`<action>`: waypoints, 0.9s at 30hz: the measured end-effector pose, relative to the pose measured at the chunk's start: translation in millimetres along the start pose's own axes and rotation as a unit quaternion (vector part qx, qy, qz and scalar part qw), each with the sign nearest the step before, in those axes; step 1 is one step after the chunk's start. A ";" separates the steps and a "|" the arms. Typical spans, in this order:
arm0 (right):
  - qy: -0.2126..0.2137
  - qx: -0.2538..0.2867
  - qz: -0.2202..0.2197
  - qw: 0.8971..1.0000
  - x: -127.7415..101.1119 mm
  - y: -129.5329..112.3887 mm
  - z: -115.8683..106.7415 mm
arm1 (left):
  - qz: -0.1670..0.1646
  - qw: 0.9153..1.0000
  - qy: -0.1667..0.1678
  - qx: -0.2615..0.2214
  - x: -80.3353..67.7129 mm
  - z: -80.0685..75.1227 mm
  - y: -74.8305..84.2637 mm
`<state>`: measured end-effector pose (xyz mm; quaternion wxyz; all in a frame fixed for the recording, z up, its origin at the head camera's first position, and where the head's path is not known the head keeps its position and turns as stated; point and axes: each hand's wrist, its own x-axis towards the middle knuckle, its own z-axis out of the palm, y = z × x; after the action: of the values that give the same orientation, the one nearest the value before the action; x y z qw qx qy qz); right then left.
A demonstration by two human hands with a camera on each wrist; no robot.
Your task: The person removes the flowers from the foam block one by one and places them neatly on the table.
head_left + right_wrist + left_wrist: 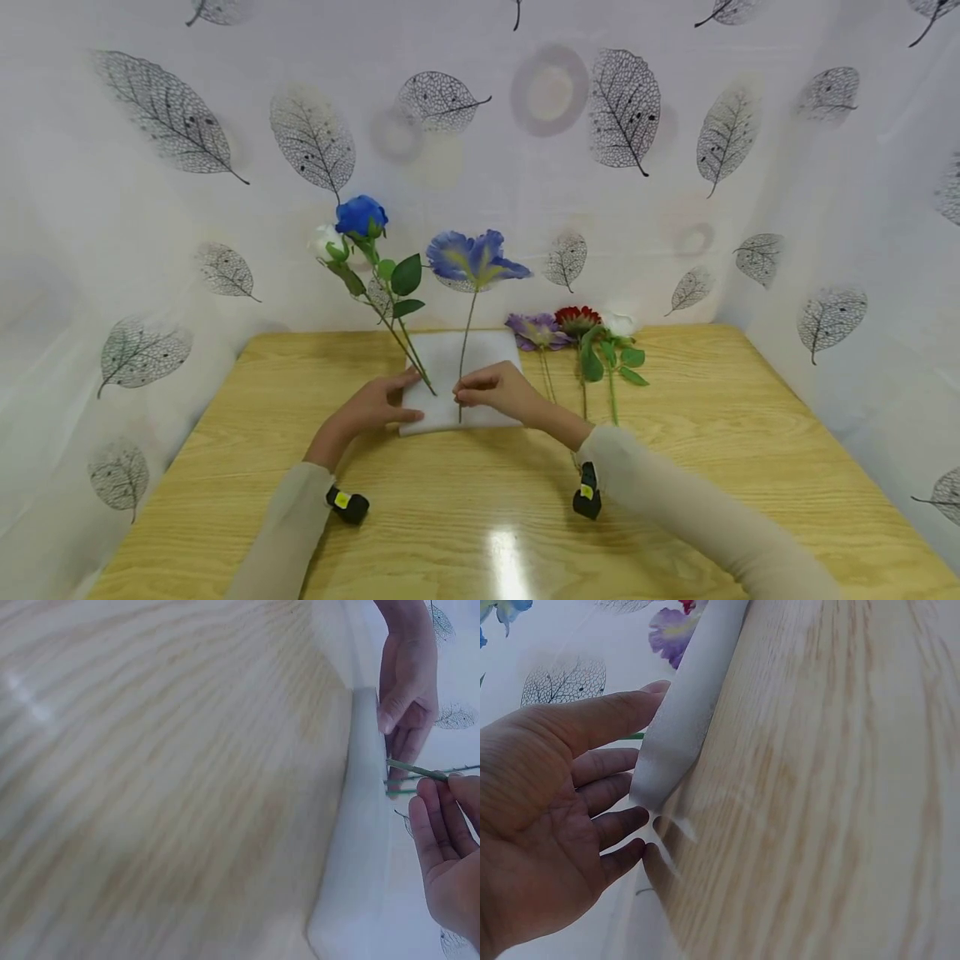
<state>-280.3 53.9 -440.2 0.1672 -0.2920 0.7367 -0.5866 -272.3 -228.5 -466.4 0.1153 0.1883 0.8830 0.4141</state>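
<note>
Foam block (480,392), right hand (501,390) pinching stem (465,350) (upright), left hand (375,407) steadying.

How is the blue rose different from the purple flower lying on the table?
The blue rose stands upright, its stem stuck in the white foam block; the purple flower lies flat on the table. The blue rose is a tight, rounded bloom; the purple flower's petals spread open. The blue rose stem carries broad green leaves; the purple flower's thin stem looks bare. Both are single flowers on green stems.
</note>
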 end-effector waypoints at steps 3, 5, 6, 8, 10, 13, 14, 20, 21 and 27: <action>-0.007 -0.015 0.002 1.000 -7.2 -4.4 -11.6 | 0.001 1.000 -0.002 0.001 0.3 -0.1 -0.2; -0.013 -0.025 0.004 1.000 -12.2 -7.5 -19.7 | 0.002 1.000 -0.004 0.002 0.5 -0.1 -0.6; -0.014 -0.028 0.008 0.999 -14.7 -8.8 -23.7 | 0.002 1.000 -0.005 0.002 0.6 -0.1 -0.9; -0.019 -0.036 0.012 0.999 -20.0 -11.3 -31.6 | 0.002 1.000 -0.007 0.003 0.9 0.0 -1.4; -0.023 -0.041 0.017 0.999 -26.2 -15.4 -38.9 | 0.001 1.000 -0.008 0.003 1.1 -0.1 -1.9; -0.019 -0.059 0.021 0.998 -36.6 -20.4 -49.5 | -0.001 1.000 -0.008 0.004 0.9 -0.3 -1.7; -0.015 -0.066 0.024 0.997 -40.4 -21.7 -53.1 | -0.001 1.000 -0.008 0.003 0.9 -0.3 -1.6; 0.003 -0.097 0.042 0.994 -62.0 -20.2 -76.8 | 0.002 1.000 -0.007 0.004 1.2 0.2 -1.3; 0.005 -0.100 0.045 0.994 -65.6 -19.0 -81.0 | 0.002 1.000 -0.007 0.004 1.4 0.4 -1.2; 0.004 -0.131 0.070 0.989 -91.2 -17.7 -105.9 | 0.004 1.000 -0.006 0.000 1.6 0.9 0.3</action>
<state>-268.0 189.6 -404.9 0.1651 -0.2564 0.8267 -0.4729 -273.4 -227.1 -466.8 0.1190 0.1943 0.8815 0.4135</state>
